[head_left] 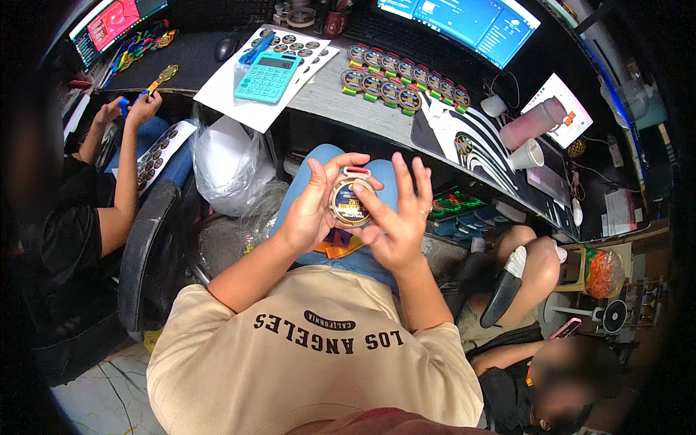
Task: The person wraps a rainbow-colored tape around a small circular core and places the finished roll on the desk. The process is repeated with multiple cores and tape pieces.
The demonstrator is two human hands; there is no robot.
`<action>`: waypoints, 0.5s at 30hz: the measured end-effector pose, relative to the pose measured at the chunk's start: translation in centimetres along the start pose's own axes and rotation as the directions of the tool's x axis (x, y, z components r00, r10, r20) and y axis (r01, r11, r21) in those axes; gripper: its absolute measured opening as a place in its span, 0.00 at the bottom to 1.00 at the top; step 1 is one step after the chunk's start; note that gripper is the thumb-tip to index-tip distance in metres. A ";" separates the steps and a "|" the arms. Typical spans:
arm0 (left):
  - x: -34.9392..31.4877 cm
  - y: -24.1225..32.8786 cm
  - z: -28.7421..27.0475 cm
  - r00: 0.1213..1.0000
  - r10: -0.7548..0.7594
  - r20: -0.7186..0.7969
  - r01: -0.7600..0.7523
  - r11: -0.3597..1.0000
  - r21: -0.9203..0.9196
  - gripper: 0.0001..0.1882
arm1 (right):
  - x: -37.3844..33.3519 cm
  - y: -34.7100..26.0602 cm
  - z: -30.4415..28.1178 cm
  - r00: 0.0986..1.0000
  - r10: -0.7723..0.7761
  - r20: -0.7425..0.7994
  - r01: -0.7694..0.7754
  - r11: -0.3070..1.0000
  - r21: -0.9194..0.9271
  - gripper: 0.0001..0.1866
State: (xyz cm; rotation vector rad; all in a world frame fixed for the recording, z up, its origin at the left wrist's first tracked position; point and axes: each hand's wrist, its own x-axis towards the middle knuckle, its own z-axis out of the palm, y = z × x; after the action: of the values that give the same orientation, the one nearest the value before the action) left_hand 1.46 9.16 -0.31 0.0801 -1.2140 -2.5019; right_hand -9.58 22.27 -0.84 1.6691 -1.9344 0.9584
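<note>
We hold a round medal (353, 203) above our lap, near our denim-covered knees. Its dark round label carries yellow and pale lettering, upside down from where we look; a red strip crosses the loop at its top. Our left hand (312, 208) cups it from the side, its grip pinching the rim between thumb and fingers. Our right hand (399, 232) comes in from the other side, index fingertip on the label, the remaining fingers raised and spread; whether its thumb closes a grip on the lower rim, we cannot tell. Our forearms reach up past a beige shirt (312, 370) with dark printed lettering. Orange ribbon (341, 250) shows below the medal.

Ahead, the grey table (319, 90) bears rows of finished-looking medals (371, 85), a teal calculator (264, 76) on white sheets with printed round labels (297, 48), a pink tumbler (533, 123) and a white cup (525, 155). A lit monitor (464, 25) stands behind. People sit on both sides of us.
</note>
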 end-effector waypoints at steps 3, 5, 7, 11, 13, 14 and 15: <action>-0.3 0.0 0.2 1.000 0.008 0.012 -0.008 1.000 0.017 0.41 | -0.3 -2.2 0.4 0.995 0.099 0.034 -0.098 0.995 -0.015 0.32; -0.3 -0.1 0.4 1.000 0.022 -0.011 -0.022 0.998 0.055 0.42 | -0.7 -2.8 0.8 0.991 0.121 0.058 -0.121 0.993 -0.008 0.33; -0.2 -0.1 0.6 0.997 0.027 -0.075 -0.017 0.991 0.132 0.43 | -1.1 -3.2 0.8 0.996 0.064 0.066 -0.063 0.998 -0.014 0.33; -0.3 0.6 -0.1 0.998 0.051 -0.030 -0.049 0.997 0.058 0.43 | -1.7 -2.8 -0.2 0.999 0.023 0.046 -0.020 0.998 -0.053 0.31; -0.2 0.8 -0.4 0.999 0.047 -0.011 -0.046 0.997 0.055 0.43 | -1.4 -2.0 -0.9 0.999 0.036 -0.007 -0.036 0.994 -0.106 0.28; -0.2 0.8 -0.4 0.999 0.053 0.003 -0.053 0.998 0.047 0.43 | -1.2 -1.7 -1.1 0.997 0.072 0.001 -0.072 0.991 -0.116 0.28; -0.2 0.7 -0.4 0.999 0.029 0.045 -0.030 0.999 0.018 0.43 | -1.0 -1.5 -1.2 0.996 0.093 -0.005 -0.093 0.988 -0.122 0.27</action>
State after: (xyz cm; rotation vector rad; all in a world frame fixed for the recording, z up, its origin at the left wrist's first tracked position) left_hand 1.94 8.53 0.01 0.0110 -1.2471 -2.4797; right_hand -8.09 23.73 -0.41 1.5238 -2.0440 0.8546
